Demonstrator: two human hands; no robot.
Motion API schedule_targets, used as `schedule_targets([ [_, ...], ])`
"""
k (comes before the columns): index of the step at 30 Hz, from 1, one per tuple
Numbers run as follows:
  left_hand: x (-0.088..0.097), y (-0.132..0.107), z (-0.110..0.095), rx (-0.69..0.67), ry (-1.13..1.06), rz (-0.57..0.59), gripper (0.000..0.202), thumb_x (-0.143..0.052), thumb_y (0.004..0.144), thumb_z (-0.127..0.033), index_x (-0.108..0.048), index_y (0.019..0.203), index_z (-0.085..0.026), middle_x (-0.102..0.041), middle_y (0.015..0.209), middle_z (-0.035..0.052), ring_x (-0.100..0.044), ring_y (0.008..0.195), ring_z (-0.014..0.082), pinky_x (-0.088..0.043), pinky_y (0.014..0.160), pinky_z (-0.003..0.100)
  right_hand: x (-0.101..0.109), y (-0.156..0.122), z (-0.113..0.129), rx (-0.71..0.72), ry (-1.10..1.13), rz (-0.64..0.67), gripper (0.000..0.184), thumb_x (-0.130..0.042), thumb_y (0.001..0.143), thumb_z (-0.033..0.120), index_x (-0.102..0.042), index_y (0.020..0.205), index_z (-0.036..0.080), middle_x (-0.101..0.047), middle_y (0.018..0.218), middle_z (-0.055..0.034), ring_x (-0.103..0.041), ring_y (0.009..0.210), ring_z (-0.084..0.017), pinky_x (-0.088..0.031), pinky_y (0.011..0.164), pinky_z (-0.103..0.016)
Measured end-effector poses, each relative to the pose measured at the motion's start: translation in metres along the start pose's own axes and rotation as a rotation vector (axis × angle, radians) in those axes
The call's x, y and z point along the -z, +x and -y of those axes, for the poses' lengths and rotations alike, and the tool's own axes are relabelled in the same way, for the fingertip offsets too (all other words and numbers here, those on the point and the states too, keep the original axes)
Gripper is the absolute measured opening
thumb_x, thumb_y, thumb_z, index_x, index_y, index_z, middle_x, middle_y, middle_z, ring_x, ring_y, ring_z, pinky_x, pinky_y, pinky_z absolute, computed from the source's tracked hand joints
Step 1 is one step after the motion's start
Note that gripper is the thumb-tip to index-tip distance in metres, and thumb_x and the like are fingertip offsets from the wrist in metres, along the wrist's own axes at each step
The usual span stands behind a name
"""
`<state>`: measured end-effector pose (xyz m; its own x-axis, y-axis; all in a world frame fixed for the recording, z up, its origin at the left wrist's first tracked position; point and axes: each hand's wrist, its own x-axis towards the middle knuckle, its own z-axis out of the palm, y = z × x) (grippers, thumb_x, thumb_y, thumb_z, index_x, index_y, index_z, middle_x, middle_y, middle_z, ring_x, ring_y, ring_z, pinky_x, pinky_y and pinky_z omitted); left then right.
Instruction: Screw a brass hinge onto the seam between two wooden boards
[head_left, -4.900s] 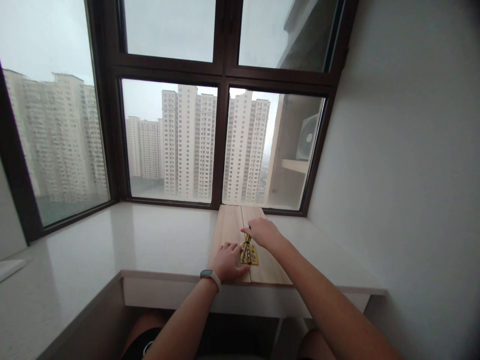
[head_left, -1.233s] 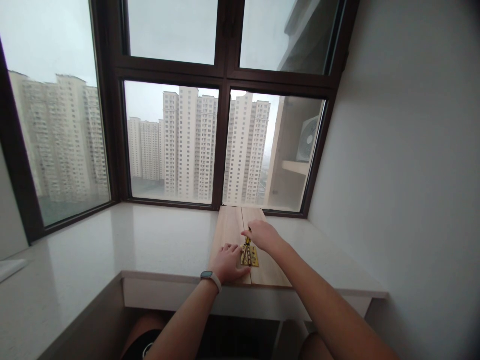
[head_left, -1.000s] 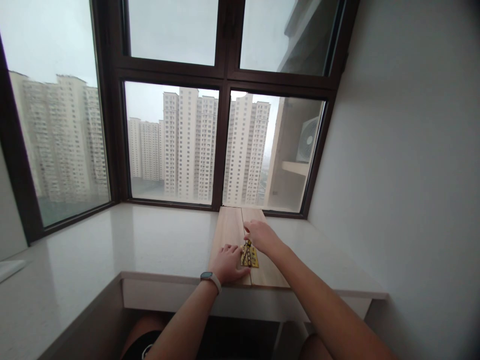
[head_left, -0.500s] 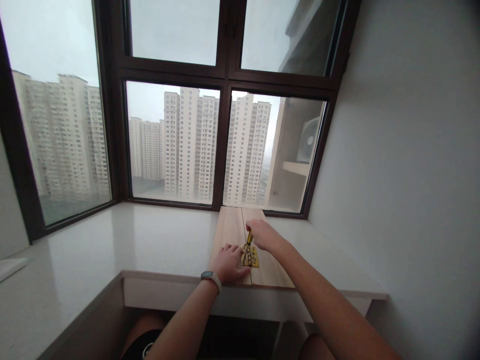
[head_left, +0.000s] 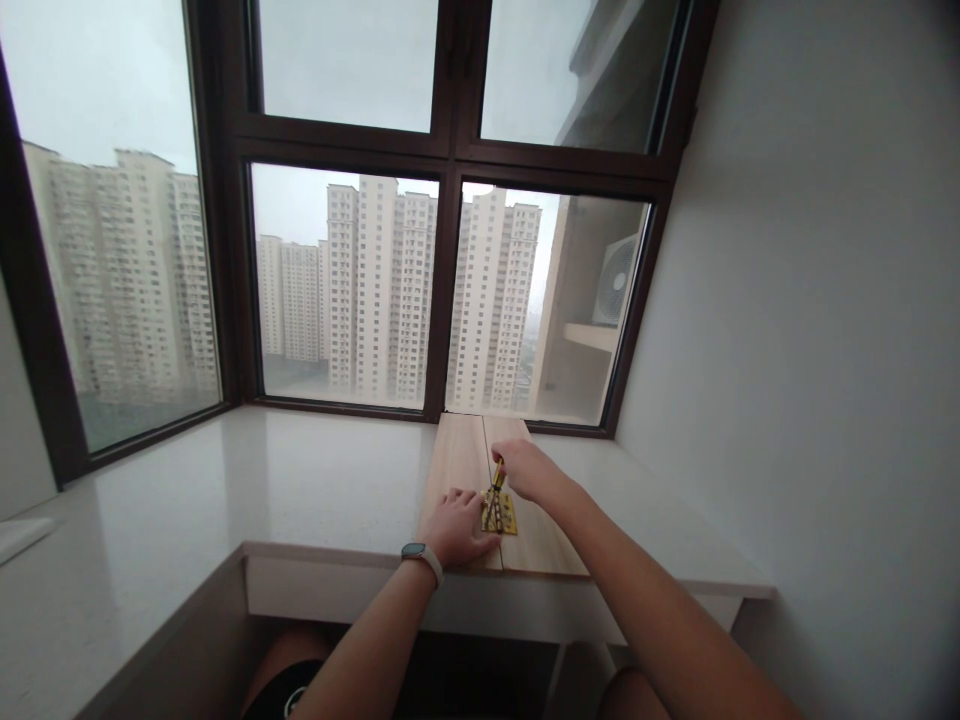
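Hinge on boards near desk front edge; bare top left, wall right. Left hand spread flat, touching hinge. Right hand closed around screwdriver, tip on hinge.

Brass hinge flat on wooden boards, screwdriver tip-down on it

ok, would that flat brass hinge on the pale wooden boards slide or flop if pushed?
Probably stiff: the flat brass hinge looks like metal plate on the pale wooden boards. Could skid on that smooth surface unless pinned; the right hand sets a yellow-handled screwdriver on it. Flat, unlikely to roll.
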<state>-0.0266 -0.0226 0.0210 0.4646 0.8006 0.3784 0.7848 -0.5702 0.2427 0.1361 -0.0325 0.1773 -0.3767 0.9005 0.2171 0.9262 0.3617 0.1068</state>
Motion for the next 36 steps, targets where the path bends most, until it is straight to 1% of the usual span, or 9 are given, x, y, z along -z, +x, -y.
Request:
schedule_targets([
  [3,0.000,0.000,0.000,0.004,0.000,0.001,0.063,-0.059,0.080,-0.068,-0.055,0.130,-0.029,-0.057,0.133,0.0095,-0.046,0.124,0.0357,-0.035,0.105,0.051,0.001,0.000,0.000,0.013,-0.010,0.016,0.015,-0.063,0.088,0.018,-0.069,0.101,0.020,-0.073,0.107,-0.0089,-0.066,0.101,-0.021,-0.043,0.081,-0.026],
  [6,0.000,0.000,0.000,0.013,0.005,0.016,0.064,-0.059,0.080,-0.068,-0.054,0.130,-0.028,-0.057,0.134,0.0098,-0.046,0.124,0.0361,-0.034,0.106,0.051,0.001,0.000,0.002,-0.047,-0.032,0.040,0.019,-0.063,0.091,0.031,-0.070,0.104,0.018,-0.072,0.108,-0.0127,-0.067,0.102,-0.023,-0.044,0.082,-0.028],
  [10,-0.001,0.000,0.001,0.001,0.000,-0.003,0.065,-0.059,0.080,-0.068,-0.054,0.131,-0.028,-0.057,0.134,0.0096,-0.046,0.124,0.0359,-0.035,0.106,0.050,0.001,-0.002,0.004,-0.141,-0.038,0.043,0.038,-0.053,0.098,0.047,-0.070,0.111,0.016,-0.072,0.111,-0.0170,-0.067,0.106,-0.025,-0.045,0.086,-0.030],
  [13,-0.003,0.000,0.003,-0.005,-0.003,-0.006,0.065,-0.059,0.080,-0.068,-0.054,0.130,-0.028,-0.057,0.134,0.0097,-0.046,0.124,0.0361,-0.035,0.106,0.051,-0.001,-0.003,0.003,-0.180,-0.049,0.028,0.044,-0.050,0.099,0.053,-0.071,0.111,0.016,-0.071,0.112,-0.0172,-0.066,0.107,-0.026,-0.045,0.088,-0.031],
  [15,-0.003,0.000,0.004,-0.008,-0.010,-0.013,0.064,-0.060,0.080,-0.068,-0.055,0.129,-0.028,-0.057,0.133,0.0097,-0.047,0.124,0.0362,-0.035,0.106,0.051,-0.003,-0.002,0.002,-0.168,-0.046,0.015,0.044,-0.051,0.098,0.054,-0.071,0.109,0.017,-0.071,0.110,-0.0162,-0.066,0.106,-0.025,-0.045,0.087,-0.031],
  [21,-0.005,0.001,0.005,-0.015,-0.014,-0.031,0.066,-0.060,0.079,-0.070,-0.055,0.129,-0.027,-0.059,0.131,0.0097,-0.048,0.123,0.0362,-0.036,0.105,0.050,-0.009,0.003,-0.002,-0.046,-0.029,-0.033,0.018,-0.066,0.093,0.035,-0.072,0.094,0.018,-0.067,0.106,-0.0097,-0.067,0.094,-0.019,-0.044,0.080,-0.026],
  [27,-0.005,0.001,0.005,-0.019,-0.028,-0.033,0.067,-0.060,0.079,-0.070,-0.055,0.130,-0.027,-0.059,0.132,0.0100,-0.048,0.123,0.0362,-0.036,0.105,0.050,-0.010,0.001,-0.004,-0.013,-0.016,-0.031,0.008,-0.065,0.091,0.025,-0.070,0.094,0.019,-0.065,0.103,-0.0078,-0.065,0.093,-0.019,-0.041,0.078,-0.026],
  [33,-0.007,0.001,0.005,-0.021,-0.026,-0.041,0.065,-0.061,0.079,-0.068,-0.055,0.129,-0.027,-0.059,0.131,0.0097,-0.048,0.123,0.0358,-0.036,0.105,0.050,-0.008,0.000,-0.005,0.040,0.002,-0.005,0.015,-0.060,0.087,0.010,-0.068,0.095,0.018,-0.065,0.104,-0.0078,-0.063,0.094,-0.018,-0.040,0.076,-0.025],
  [36,-0.007,0.001,0.005,-0.022,-0.017,-0.044,0.066,-0.061,0.078,-0.069,-0.055,0.129,-0.027,-0.059,0.130,0.0092,-0.048,0.121,0.0353,-0.037,0.104,0.050,-0.008,0.001,-0.006,0.041,0.012,0.011,0.018,-0.058,0.087,0.008,-0.069,0.097,0.018,-0.065,0.105,-0.0083,-0.063,0.096,-0.018,-0.040,0.076,-0.024],
])
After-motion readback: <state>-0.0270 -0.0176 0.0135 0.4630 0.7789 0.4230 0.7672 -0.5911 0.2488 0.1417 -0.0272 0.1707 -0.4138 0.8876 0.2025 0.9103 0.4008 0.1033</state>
